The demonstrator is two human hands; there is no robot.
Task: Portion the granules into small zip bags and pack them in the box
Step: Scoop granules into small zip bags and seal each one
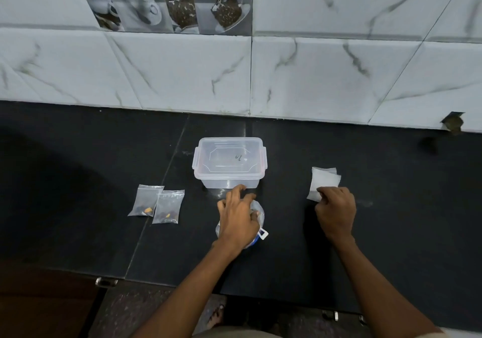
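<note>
Currently left hand [238, 216] rests spread over the granule bag [257, 216] just in front of the box [229, 164], whose lid is on. Right hand [335, 211] pinches the near edge of the empty zip bags [323, 181]. Two filled bags [156, 203] lie well left on the worktop [78, 194]. Risks: several stacked bags lifting together; granule bag tipping and spilling when released.

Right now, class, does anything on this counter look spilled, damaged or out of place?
No spill shows. One oddity: the clear box has its lid on, while two filled zip bags lie on the counter to its left, unpacked.
</note>
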